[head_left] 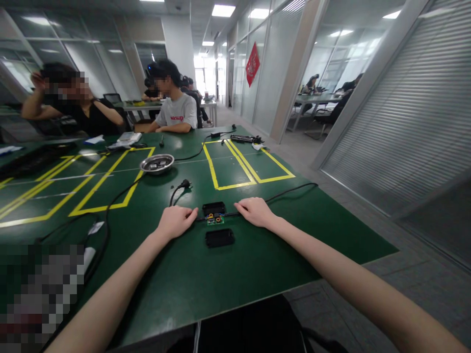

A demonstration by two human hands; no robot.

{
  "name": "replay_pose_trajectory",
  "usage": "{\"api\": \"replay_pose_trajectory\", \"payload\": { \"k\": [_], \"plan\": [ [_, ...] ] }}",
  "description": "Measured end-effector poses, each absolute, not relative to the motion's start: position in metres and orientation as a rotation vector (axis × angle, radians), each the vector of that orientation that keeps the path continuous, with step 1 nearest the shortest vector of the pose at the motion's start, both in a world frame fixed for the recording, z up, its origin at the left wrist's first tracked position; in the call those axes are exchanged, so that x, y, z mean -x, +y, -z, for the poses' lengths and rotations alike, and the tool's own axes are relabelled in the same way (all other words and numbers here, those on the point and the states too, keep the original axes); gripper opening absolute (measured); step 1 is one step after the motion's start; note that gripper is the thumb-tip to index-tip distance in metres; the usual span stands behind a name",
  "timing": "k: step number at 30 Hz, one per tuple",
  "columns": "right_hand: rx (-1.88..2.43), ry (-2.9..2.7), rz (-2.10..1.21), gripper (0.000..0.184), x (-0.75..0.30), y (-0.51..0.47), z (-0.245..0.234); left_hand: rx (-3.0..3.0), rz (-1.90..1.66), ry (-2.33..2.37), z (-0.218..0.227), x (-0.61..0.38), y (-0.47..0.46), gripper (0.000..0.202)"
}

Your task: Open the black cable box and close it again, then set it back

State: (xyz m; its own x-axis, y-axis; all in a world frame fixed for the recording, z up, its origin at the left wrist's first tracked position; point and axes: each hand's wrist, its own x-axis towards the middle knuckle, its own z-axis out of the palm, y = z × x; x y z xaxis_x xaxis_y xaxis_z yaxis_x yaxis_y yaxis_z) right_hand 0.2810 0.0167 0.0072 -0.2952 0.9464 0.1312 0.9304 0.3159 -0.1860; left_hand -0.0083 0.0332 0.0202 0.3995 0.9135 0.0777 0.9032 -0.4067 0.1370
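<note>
A small green circuit board (216, 220) with coils on it lies on the table between my hands. My left hand (176, 221) is closed around the black cable on the board's left side. On the other side, my right hand (254, 211) pinches the black cable (231, 214) that runs out to the right. Directly behind the board is one black plastic case half (214, 206), partly covered by it. The other case half (220, 238) rests apart, nearer to me. A black power plug (185, 184) stands on its bent cord behind my left hand.
The green table (257, 264) has yellow tape outlines (235, 187). A metal bowl (157, 164) with small metal parts sits back left. Black cables (107, 220) cross the left side. Two people sit across the table. The table's right edge drops to the floor.
</note>
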Motion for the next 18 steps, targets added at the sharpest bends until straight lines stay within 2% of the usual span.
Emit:
{"api": "replay_pose_trajectory", "payload": {
  "k": [8, 18],
  "plan": [
    [1.548, -2.37, -0.189, 0.064, -0.289, 0.019, 0.001, -2.262, -0.2, 1.487, -0.032, 0.018, 0.024, 0.064],
    [1.44, -2.384, -0.264, 0.063, -0.291, 0.012, 0.002, -1.985, -0.234, 1.305, -0.037, 0.021, 0.011, 0.059]
  ]
}}
